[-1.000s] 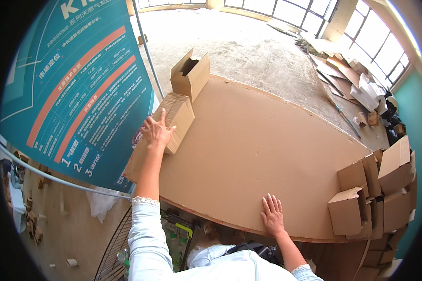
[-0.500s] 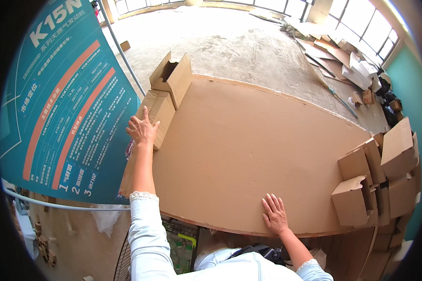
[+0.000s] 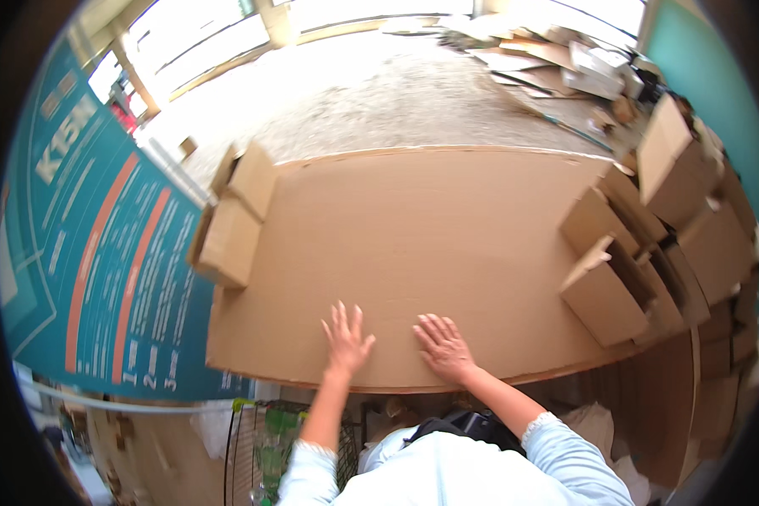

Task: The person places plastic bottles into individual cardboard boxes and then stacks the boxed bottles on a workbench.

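Observation:
Both my hands are over the near part of a broad brown cardboard tabletop [image 3: 396, 228]. My left hand [image 3: 347, 341] has its fingers spread and holds nothing. To its right, my right hand [image 3: 444, 347] lies palm down with fingers stretched out, also bare. Two small cardboard boxes stand at the table's left edge: one closed box [image 3: 230, 240] nearer me, and one with raised flaps [image 3: 253, 179] behind it. On the right edge, several open cardboard boxes [image 3: 609, 291] lean against one another.
A teal printed banner [image 3: 101, 253] stands along the left side. Below the table's near edge is a wire basket [image 3: 261, 447] with green-tinted items. More cardboard boxes [image 3: 717, 244] are stacked at the right, and flattened cardboard and scraps [image 3: 557, 63] lie on the floor beyond.
My left hand has left the closed box at the left edge and come back to the near middle. My right hand has shifted left. The view has turned.

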{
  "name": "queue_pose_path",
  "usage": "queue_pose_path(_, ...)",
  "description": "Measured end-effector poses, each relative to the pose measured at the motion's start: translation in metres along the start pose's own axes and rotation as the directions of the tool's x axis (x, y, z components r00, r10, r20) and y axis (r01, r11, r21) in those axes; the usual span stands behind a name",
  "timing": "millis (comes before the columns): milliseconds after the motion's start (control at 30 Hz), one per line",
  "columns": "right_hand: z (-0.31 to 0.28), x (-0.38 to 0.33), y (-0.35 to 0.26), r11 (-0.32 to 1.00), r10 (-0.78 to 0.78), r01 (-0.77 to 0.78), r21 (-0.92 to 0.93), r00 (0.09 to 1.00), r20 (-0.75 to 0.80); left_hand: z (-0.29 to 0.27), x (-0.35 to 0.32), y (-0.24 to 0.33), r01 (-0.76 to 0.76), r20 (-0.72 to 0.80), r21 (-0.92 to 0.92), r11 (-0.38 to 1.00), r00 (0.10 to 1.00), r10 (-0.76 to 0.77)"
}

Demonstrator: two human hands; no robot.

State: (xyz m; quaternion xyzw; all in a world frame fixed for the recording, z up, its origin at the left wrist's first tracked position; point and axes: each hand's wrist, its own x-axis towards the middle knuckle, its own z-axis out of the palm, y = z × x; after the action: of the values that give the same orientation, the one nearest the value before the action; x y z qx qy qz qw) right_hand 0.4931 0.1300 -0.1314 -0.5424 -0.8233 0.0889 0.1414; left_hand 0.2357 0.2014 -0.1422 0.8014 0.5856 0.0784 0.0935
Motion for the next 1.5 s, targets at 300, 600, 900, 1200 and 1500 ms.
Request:
queue_pose_path(300,-0.126,-0.077,0.075,0.964,0.203,-0.126,0.233,0.916,-0.345,0.005,-0.049,0.216,-0.347,-0.009,-0.3,0.889,0.932,0.361)
queue_pose_path(600,-0.258,-0.205,0.166,0.796,0.52,-0.583,-0.164,0.797,-0.307,0.01,-0.03,0.3,-0.423,-0.043,-0.428,0.799,0.892,0.45)
queue_pose_path(900,-0.246,-0.163,0.205,0.735,0.633,-0.61,-0.295,0.774,-0.023,-0.008,-0.036,0.299,-0.368,-0.094,-0.48,0.796,0.924,0.37)
queue_pose_path(1200,-0.194,-0.052,0.077,0.999,-0.021,0.018,0.03,0.995,0.1,-0.056,-0.11,0.163,-0.048,-0.308,-0.54,0.84,0.94,-0.145)
queue_pose_path(1500,-0.124,0.038,-0.083,0.891,-0.451,0.44,0.117,0.887,0.097,-0.088,-0.323,0.0,0.563,-0.467,-0.51,0.651,0.454,-0.759)
